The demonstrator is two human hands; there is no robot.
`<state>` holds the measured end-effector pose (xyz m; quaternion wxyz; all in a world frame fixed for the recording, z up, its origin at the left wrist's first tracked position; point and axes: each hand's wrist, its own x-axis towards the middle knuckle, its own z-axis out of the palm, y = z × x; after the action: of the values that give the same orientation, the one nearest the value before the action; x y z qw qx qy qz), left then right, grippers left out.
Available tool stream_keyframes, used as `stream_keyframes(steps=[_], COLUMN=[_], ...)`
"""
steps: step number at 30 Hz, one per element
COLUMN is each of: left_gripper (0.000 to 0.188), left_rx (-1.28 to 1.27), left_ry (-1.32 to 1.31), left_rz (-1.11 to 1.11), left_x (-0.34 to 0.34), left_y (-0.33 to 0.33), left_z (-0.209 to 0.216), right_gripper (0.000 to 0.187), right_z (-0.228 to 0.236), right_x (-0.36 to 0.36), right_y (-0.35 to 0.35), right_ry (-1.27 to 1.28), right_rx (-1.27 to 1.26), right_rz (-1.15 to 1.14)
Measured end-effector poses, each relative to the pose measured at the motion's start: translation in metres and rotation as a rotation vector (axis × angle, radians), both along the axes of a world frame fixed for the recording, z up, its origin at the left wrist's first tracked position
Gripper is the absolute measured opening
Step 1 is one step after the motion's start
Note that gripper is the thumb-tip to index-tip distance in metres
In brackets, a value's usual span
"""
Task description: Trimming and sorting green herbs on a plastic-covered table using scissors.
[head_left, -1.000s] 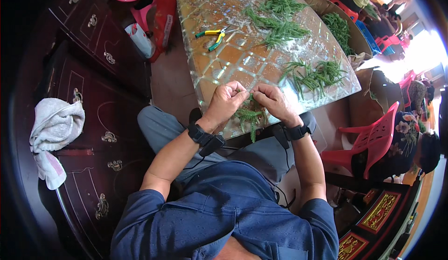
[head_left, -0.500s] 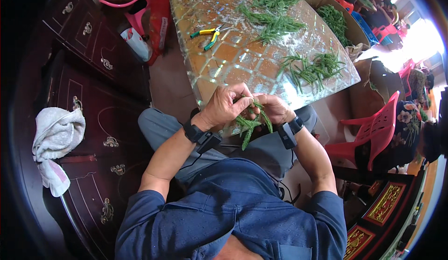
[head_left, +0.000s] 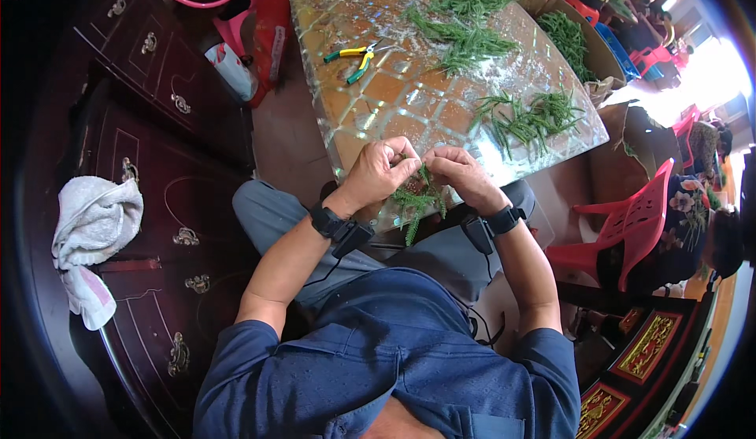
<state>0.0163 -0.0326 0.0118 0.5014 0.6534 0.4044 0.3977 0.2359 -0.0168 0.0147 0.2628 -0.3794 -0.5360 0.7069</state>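
A small bunch of green needle-leaved sprigs (head_left: 417,203) hangs over my lap, just off the near table edge. My left hand (head_left: 375,176) pinches it near its top between thumb and fingers. Close beside, my right hand (head_left: 465,174) has its fingers bent and pressed together at the top of the bunch. What those right fingertips hold is hidden by the fingers. On the glass-covered table (head_left: 386,108) lie yellow-and-green-handled pliers (head_left: 358,57), a loose pile of short sprigs (head_left: 531,118) and a larger heap of sprigs (head_left: 465,25).
At the right stand a pink plastic chair (head_left: 630,222) and an open cardboard box (head_left: 638,148). Another box beyond the table holds more greenery (head_left: 565,41). Dark wooden drawers (head_left: 169,171) line my left, with a white towel (head_left: 98,218) hanging there.
My right hand has turned knuckles-up and drawn its fingertips to the top of the bunch. The sprigs have shifted slightly left and upward. My left hand stays nearly in place.
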Motion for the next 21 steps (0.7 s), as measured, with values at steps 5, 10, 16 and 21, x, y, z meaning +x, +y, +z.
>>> stream_keyframes(steps=[5, 10, 16, 21], left_gripper=[0.012, 0.01, 0.008, 0.007], left_rx=[0.135, 0.389, 0.762, 0.861], left_ry=[-0.046, 0.064, 0.269, 0.259], left_rz=[0.053, 0.111, -0.023, -0.08], left_x=[0.007, 0.006, 0.002, 0.002], left_y=[-0.01, -0.011, -0.003, 0.0], left_z=[0.006, 0.014, 0.026, 0.024], right_gripper=[0.021, 0.02, 0.02, 0.022], right_z=[-0.003, -0.002, -0.024, -0.027], right_x=[-0.001, -0.004, -0.005, -0.004], right_y=[0.005, 0.004, 0.002, 0.001], right_ry=[0.018, -0.008, 0.424, 0.523], right_rx=[-0.088, -0.068, -0.368, -0.384], right_rz=[0.043, 0.068, 0.171, 0.267])
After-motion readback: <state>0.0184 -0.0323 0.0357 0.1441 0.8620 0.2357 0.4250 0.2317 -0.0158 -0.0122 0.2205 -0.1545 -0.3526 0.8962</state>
